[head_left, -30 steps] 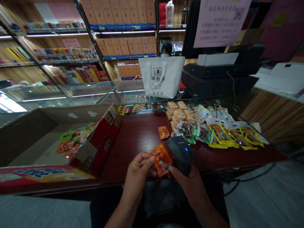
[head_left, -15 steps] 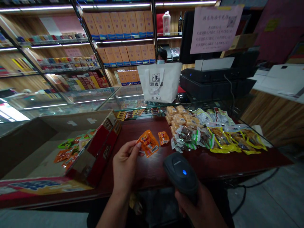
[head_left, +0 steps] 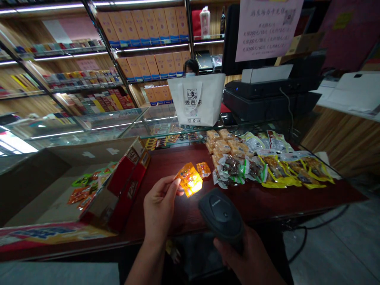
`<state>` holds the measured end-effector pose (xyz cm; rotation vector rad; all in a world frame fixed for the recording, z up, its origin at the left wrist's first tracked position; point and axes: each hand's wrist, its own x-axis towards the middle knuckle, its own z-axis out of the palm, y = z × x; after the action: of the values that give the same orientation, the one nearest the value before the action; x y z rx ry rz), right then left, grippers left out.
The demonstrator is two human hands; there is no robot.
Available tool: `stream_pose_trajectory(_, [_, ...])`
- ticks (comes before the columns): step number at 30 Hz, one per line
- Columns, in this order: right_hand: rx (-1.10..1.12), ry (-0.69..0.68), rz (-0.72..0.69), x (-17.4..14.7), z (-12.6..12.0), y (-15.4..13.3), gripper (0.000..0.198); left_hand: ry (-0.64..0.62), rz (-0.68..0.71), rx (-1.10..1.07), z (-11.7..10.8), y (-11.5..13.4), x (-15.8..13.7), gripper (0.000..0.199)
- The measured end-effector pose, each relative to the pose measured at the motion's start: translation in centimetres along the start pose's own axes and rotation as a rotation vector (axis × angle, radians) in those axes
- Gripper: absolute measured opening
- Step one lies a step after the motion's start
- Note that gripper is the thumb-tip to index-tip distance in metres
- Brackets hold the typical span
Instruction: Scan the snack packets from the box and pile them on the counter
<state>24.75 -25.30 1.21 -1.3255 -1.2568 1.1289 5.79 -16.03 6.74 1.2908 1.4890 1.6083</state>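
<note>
My left hand pinches the left edge of an orange snack packet above the dark red counter. Bright light from the scanner falls on the packet's lower right part. My right hand is wrapped round the grip of a black barcode scanner, its head pointing up and left at the packet, a short gap between them. A second orange packet lies on the counter just behind the held one. Right of it are piled wrapped tan snacks, dark snacks in clear, green-edged bags and yellow-edged pouches.
An open cardboard box at the left holds several small packets. A white tote bag stands on the glass case, a person's head behind it. A monitor with a pink notice rises at the back right.
The scanner's light now shines on the packet, and its blue indicator is no longer lit. The scanner has shifted slightly left; the packet has moved slightly right.
</note>
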Motion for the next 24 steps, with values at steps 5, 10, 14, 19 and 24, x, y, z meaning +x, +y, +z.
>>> stream_pose_trajectory(5, [-0.032,-0.032,-0.005,0.1,-0.2,0.1,0.038,-0.028,-0.02,-0.018,0.1,0.0,-0.1,0.025])
stream_pose_trajectory(10, [0.098,-0.068,0.146,1.1,-0.6,0.2,0.039,-0.097,-0.092,-0.063,1.1,-2.0,2.6,0.037])
stream_pose_trajectory(14, [0.156,-0.006,0.195,2.2,-1.3,0.6,0.052,-0.244,-0.247,-0.06,3.8,-5.0,7.2,0.038])
stream_pose_trajectory(19, [0.22,-0.011,0.133,3.2,-1.6,2.6,0.058,-0.369,-0.38,0.059,8.4,-6.8,11.3,0.024])
stream_pose_trajectory(24, [0.25,0.075,0.19,3.6,-0.6,5.2,0.064,-0.451,-0.422,0.225,10.4,-7.1,12.2,0.022])
